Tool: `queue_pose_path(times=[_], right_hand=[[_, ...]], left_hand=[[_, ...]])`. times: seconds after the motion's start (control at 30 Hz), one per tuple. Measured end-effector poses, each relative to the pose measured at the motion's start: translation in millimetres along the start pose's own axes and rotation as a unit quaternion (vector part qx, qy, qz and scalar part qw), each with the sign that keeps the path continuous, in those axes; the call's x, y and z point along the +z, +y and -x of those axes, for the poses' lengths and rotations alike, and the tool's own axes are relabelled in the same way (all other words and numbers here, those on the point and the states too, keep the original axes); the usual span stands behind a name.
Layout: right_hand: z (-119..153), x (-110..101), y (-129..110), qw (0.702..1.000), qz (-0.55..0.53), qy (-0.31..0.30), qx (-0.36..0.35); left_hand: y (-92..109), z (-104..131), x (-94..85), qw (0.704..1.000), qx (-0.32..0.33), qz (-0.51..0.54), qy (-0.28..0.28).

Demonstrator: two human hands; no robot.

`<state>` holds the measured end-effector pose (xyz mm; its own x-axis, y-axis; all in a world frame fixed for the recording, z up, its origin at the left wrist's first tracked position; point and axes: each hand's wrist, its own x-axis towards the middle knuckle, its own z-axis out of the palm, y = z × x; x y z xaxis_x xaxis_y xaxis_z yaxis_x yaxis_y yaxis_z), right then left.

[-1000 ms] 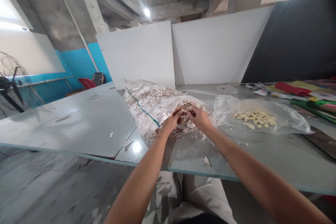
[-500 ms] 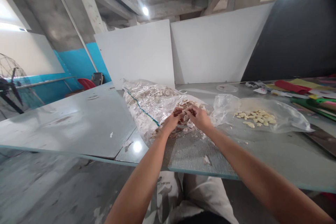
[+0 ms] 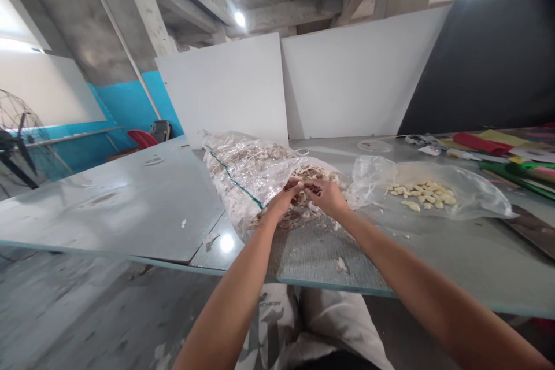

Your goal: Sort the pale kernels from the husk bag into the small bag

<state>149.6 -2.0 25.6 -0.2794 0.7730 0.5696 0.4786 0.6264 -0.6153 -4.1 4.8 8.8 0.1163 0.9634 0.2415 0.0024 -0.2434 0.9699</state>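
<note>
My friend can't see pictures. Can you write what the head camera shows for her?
Both hands, left hand and right hand, meet at the open mouth of a clear bag of garlic skins on a grey table. Peeled cloves lie on clear plastic to the right.

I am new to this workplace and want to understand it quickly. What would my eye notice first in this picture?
First, the left hand and right hand meeting at the mouth of a big clear plastic bag full of papery garlic skins, mid-table. To its right, a pile of peeled cloves lies on a flat plastic sheet. Coloured papers sit at the far right edge.
</note>
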Motion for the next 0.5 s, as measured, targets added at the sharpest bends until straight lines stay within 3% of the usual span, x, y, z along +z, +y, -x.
queue_pose_path(times=[0.3,0.5], right_hand=[[-0.7,-0.4,4.0,1.000,0.012,0.013,0.018],[-1.9,-0.2,8.2,0.999,-0.007,-0.017,0.027]], left_hand=[[0.6,3.1,0.2,1.000,-0.015,0.014,-0.019],[1.0,2.7,-0.6,1.000,-0.019,0.002,-0.018]])
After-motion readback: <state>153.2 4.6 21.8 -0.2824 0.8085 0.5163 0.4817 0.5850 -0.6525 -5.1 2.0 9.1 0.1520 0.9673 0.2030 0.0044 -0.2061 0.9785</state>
